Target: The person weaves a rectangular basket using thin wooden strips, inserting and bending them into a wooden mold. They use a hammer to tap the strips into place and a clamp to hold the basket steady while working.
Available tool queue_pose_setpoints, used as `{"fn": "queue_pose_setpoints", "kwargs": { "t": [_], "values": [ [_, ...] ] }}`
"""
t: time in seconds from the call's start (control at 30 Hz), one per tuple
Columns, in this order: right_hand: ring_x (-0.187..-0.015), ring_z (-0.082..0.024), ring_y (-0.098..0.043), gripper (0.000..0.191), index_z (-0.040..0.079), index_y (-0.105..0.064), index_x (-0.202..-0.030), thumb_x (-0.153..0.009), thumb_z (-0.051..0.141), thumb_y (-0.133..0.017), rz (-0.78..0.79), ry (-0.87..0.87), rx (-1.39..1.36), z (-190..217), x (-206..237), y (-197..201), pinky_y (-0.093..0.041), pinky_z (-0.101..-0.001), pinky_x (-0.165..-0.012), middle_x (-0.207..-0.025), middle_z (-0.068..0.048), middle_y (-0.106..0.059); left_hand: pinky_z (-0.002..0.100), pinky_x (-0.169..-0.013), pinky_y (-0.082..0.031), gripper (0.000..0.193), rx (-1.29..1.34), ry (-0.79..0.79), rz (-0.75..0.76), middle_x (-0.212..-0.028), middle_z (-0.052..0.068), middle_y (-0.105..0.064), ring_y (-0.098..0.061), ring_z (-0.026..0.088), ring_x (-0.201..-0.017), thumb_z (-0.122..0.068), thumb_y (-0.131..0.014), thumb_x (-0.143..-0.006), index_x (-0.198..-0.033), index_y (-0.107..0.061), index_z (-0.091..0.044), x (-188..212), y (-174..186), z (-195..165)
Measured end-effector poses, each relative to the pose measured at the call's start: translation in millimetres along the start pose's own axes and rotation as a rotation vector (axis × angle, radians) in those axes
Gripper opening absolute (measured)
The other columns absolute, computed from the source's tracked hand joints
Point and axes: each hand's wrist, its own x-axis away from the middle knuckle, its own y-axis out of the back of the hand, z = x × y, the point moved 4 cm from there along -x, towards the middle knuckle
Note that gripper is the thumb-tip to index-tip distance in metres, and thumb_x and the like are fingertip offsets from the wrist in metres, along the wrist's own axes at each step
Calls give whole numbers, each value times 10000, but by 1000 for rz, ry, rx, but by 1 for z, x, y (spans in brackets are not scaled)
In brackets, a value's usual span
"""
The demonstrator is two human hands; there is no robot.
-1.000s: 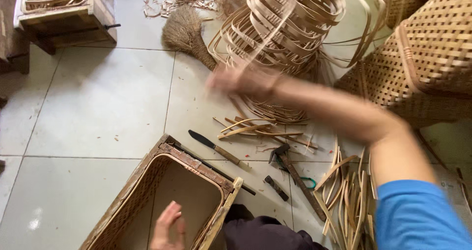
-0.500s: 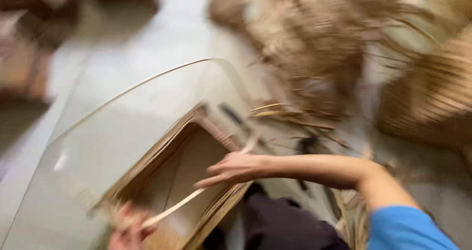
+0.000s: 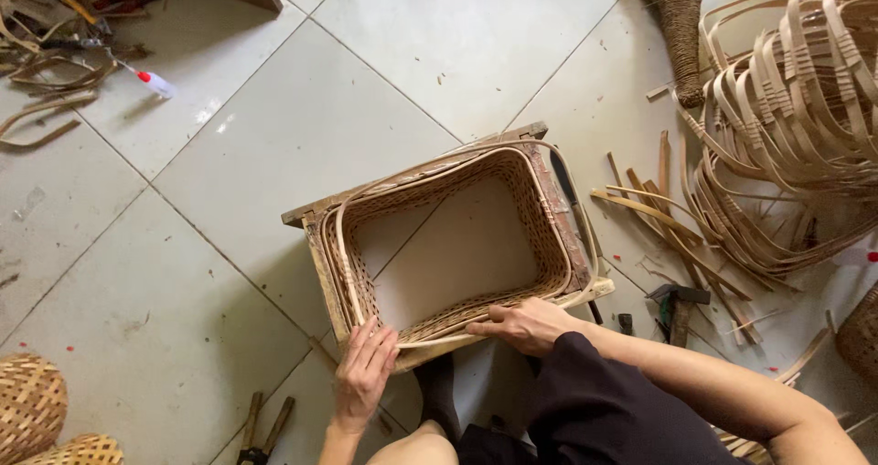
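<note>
A rectangular woven bamboo basket frame (image 3: pixel 549 204) with no bottom lies on the tiled floor, the tiles showing through it. A long bamboo strip (image 3: pixel 430 171) is bent around the inside of its rim. My left hand (image 3: pixel 364 374) presses on the near left corner of the rim. Over at the near edge, my right hand (image 3: pixel 526 323) pinches the strip against the rim. My dark-trousered knees are just below the basket.
A big bundle of curved bamboo strips (image 3: pixel 786 117) and loose splints (image 3: pixel 654 213) lie at right. A hammer (image 3: pixel 679 302), a knife (image 3: pixel 569 195), a broom (image 3: pixel 681 26), small woven baskets (image 3: pixel 32 406) at bottom left, pliers (image 3: pixel 261 428) and scattered tools at top left.
My right hand came back from the strip pile with a long strip, and the strip is now bent around the basket rim. The view shifted over the basket; both hands rest on its near edge.
</note>
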Motion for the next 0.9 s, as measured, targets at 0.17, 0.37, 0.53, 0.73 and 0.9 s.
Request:
{"fn": "queue_pose_setpoints", "kwargs": {
  "t": [0.17,0.37,0.53,0.73,0.9],
  "values": [
    [-639,-305,-706,686,328,-421,-1534,-924,34,-531,-13,32,4,3,-5,8,-607,-433,-533,-1186,-126,-615,463,-1167,-436,209,18,22,-25,-1180,15,-729,-620,245,-1241,-239,-684,-935,-1098,-764,-135,10,-16,17],
    [-625,-294,-692,703,266,-383,-1559,-915,25,-531,86,51,36,5,-7,6,-605,-411,-508,-1170,-153,-581,456,-1161,-440,206,43,60,13,-1117,23,-737,-644,250,-1205,-231,-683,-931,-1082,-766,-117,10,-12,21],
    [-569,-258,-668,689,251,-393,-1558,-915,76,-567,-40,60,97,15,-6,9,-573,-410,-481,-1112,-113,-586,478,-1179,-413,215,32,52,13,-1125,19,-740,-640,251,-1216,-240,-688,-907,-1071,-767,-126,7,-11,21],
    [-742,-279,-673,658,224,-506,-1494,-859,72,-584,-132,227,58,7,-25,23,-579,-394,-555,-1061,-120,-581,472,-1193,-413,163,24,79,-1,-1100,10,-724,-636,231,-1200,-232,-697,-918,-1035,-750,-131,14,-12,26],
    [-925,-311,-701,455,193,-636,-1386,-931,193,-617,-158,317,-107,-17,-38,33,-586,-412,-725,-1089,-92,-686,458,-1207,-376,301,-37,27,84,-1101,50,-692,-603,258,-1212,-355,-698,-916,-1069,-709,-96,15,-10,22]
  ]
}}
